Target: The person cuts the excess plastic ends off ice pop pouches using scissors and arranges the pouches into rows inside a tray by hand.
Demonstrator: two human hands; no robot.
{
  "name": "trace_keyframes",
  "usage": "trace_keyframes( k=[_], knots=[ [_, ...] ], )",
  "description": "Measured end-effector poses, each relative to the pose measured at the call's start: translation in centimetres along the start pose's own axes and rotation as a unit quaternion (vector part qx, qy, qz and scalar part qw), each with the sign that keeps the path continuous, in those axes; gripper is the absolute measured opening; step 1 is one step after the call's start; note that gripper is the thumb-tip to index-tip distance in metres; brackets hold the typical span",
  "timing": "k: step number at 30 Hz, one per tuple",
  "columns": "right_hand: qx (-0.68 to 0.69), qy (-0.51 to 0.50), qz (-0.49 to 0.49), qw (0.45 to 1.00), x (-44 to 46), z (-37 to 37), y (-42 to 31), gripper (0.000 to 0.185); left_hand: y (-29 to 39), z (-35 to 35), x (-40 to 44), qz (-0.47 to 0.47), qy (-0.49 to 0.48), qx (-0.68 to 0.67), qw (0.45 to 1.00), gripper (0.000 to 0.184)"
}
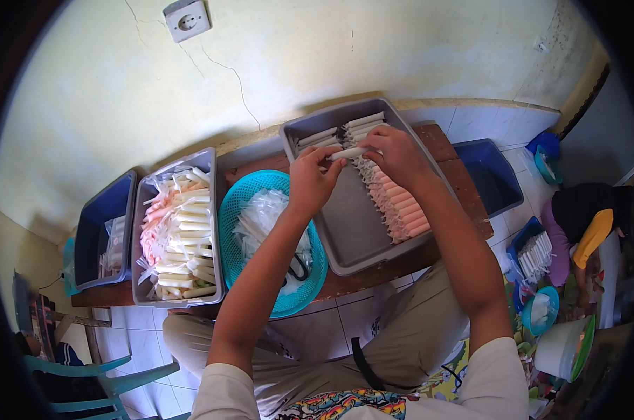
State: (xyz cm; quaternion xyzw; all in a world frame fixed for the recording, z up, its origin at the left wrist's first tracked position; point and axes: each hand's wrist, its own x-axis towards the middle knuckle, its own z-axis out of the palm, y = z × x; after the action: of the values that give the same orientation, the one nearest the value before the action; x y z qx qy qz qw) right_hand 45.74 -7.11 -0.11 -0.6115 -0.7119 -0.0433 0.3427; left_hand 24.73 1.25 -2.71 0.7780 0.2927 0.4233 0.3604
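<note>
Turquoise basket: at 7 to 8 o'clock from the hands is a round turquoise perforated plastic basket (318,289), with clear plastic bags (257,213) inside; the left forearm covers part of it.
Left trays: at 8 o'clock stands a grey rectangular plastic tray (219,269) full of pale-yellow and pink tubes (191,238); just beyond it, a dark-blue plastic tray (91,234).
Pink row: wrapped pink tubes (399,208) lie under the right forearm, in the big grey plastic tray (341,231) below the hands.
Held tube: the slim whitish wrapped tube (350,152) is above this big tray, between both hands; its long axis goes from 8–9 to 2–3 o'clock, about parallel to the pink row's tubes.
Fingers: the left hand (315,176) pinches one end narrowly, the right hand (395,152) the other.
Table: reddish-brown wood (464,183).
Room: pale-yellow cracked wall (296,59) at 12 o'clock, white socket (187,21) at 10; another person (583,220) at 3 to 4.
</note>
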Motion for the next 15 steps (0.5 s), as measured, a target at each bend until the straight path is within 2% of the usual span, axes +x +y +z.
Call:
trace_keyframes(
  k=[2, 6, 8, 11, 15],
  knots=[
    [-0.029, -0.01, 0.027, 0.999, 0.3, -0.2, 1.7, 0.015, -1.7, 1.6, 1.8, 0.042, -0.033, 0.066, 0.996, 0.029],
    [-0.116, -0.003, 0.018, 0.993, 1.0, 1.0, 5.3, 0.018, -5.0, 5.1, 4.5, 0.043, -0.057, 0.07, 0.995, 0.028],
    [-0.153, 0.019, 0.029, 0.988, 1.5, 1.8, 6.5, 0.014, -6.0, 6.2, 5.6, 0.018, -0.058, 0.102, 0.993, 0.027],
    [-0.18, 0.019, 0.046, 0.982, 2.6, 2.7, 8.0, 0.012, -6.0, 7.2, 7.2, 0.03, -0.039, 0.161, 0.986, 0.026],
    [-0.232, 0.015, 0.043, 0.972, 4.0, 3.8, 9.3, 0.014, -7.6, 8.7, 9.0, 0.033, -0.018, 0.147, 0.988, 0.026]
  ],
)
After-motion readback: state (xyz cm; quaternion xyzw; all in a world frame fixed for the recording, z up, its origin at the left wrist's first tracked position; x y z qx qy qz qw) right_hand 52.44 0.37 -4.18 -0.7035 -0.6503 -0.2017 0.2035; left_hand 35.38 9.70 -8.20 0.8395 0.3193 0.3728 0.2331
